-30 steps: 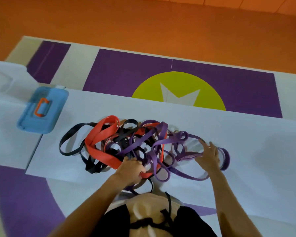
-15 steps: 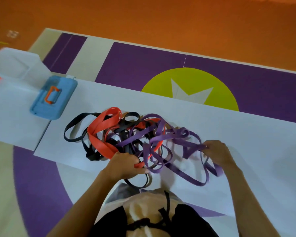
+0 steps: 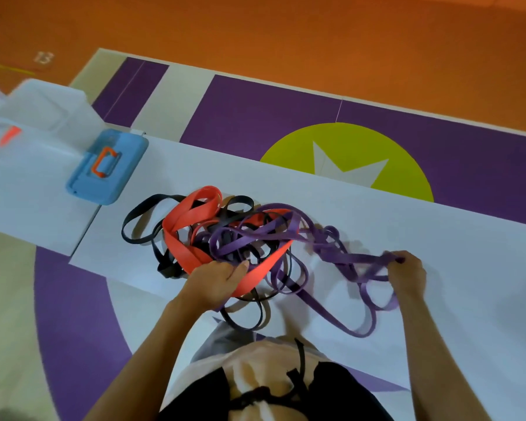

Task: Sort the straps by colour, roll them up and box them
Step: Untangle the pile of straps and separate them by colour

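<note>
A tangled heap of straps lies on a white sheet: red straps, black straps and purple straps. My left hand rests on the heap's near edge, its fingers curled over a red strap and the strands under it. My right hand grips a bunch of purple strap loops drawn out to the right of the heap. More purple loops trail on the sheet below that hand. A blue box lid with an orange handle lies at the left.
A clear plastic box stands at the far left on another white sheet. The floor mat is purple with a yellow circle. Orange floor lies beyond it. My torso fills the bottom middle.
My right hand has pulled the purple loops further right, away from the heap. My left hand stays on the heap's near edge. The camera has tilted, so the scene sits further right.
</note>
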